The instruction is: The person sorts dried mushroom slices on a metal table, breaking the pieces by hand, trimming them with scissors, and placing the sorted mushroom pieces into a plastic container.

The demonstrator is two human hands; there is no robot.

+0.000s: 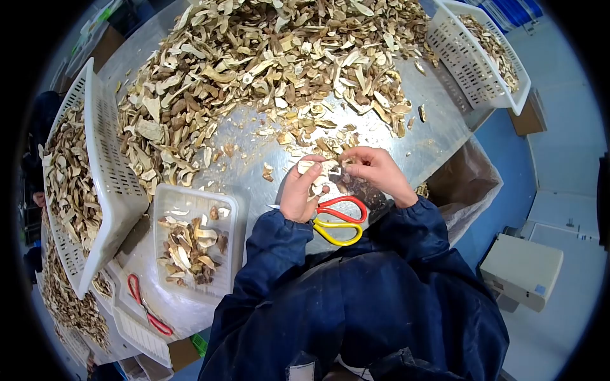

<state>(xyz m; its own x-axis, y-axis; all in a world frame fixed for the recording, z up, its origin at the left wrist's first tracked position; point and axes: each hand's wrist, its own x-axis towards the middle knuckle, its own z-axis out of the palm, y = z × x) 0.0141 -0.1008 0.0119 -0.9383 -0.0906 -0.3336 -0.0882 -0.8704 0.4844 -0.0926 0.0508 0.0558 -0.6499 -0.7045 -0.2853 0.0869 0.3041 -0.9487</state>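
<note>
In front of my body, my left hand is closed around a pale dried mushroom slice. My right hand is beside it, thumb and forefinger pinching a small brownish mushroom piece at the slice's edge; whether the two are joined I cannot tell. Scissors with one red and one yellow handle lie below my hands, their blades partly hidden under my left wrist. Beneath my right hand are dark crumbs. A large heap of dried mushroom slices covers the table beyond.
On my left is a clear plastic tub with mushroom pieces. Past it stand a white basket of slices and red-handled scissors. Another white basket is at the far right. A lined bin sits by the metal table's right edge.
</note>
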